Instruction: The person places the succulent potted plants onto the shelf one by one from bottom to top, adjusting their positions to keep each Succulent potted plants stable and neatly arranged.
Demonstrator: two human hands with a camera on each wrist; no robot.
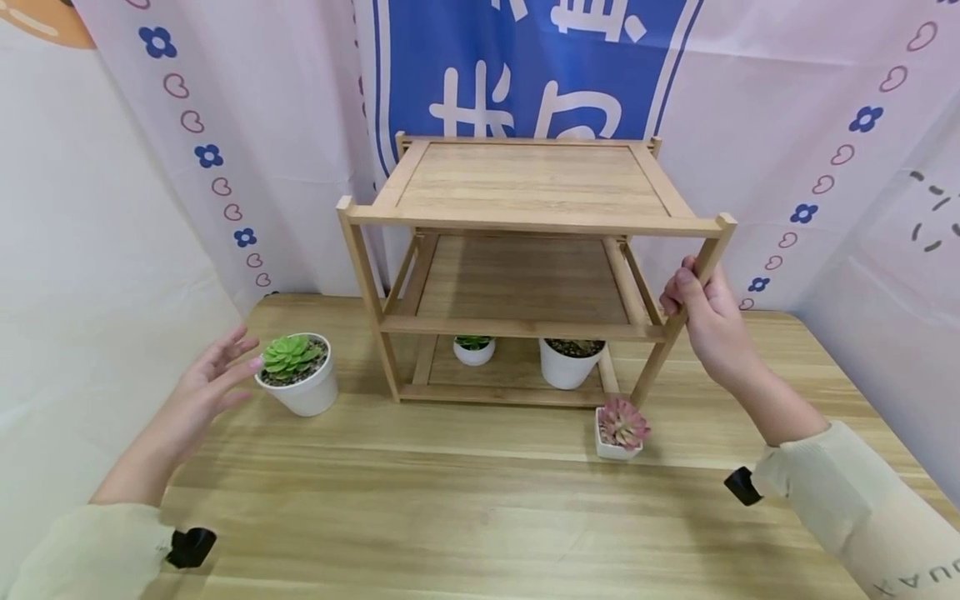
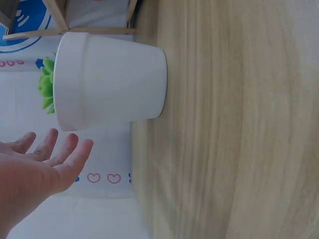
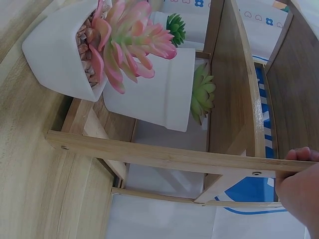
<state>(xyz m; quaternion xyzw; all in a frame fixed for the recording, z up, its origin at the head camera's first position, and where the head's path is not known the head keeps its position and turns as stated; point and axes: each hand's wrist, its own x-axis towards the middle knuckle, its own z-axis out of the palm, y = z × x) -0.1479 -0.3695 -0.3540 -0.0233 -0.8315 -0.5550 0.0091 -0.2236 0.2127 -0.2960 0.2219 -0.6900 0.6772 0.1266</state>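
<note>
My right hand [image 1: 708, 321] grips the front right post of a three-tier wooden shelf [image 1: 540, 179]. My left hand [image 1: 198, 387] reaches with loosely spread fingers beside a round white pot holding a green succulent [image 1: 292, 358], left of the shelf. In the left wrist view a small gap shows between these fingers and the white pot [image 2: 109, 82]. A pink succulent in a square white pot [image 1: 621, 429] stands by the shelf's front right foot. On the bottom tier sit a small potted green plant [image 1: 474, 350] and a larger white pot [image 1: 572, 364], their tops partly hidden by the middle tier.
The shelf stands on a wood-grain table [image 1: 450, 500]. Behind it hangs a pale curtain [image 1: 300, 100] with a blue panel [image 1: 517, 75] bearing white characters. Pale walls close in the left and right sides.
</note>
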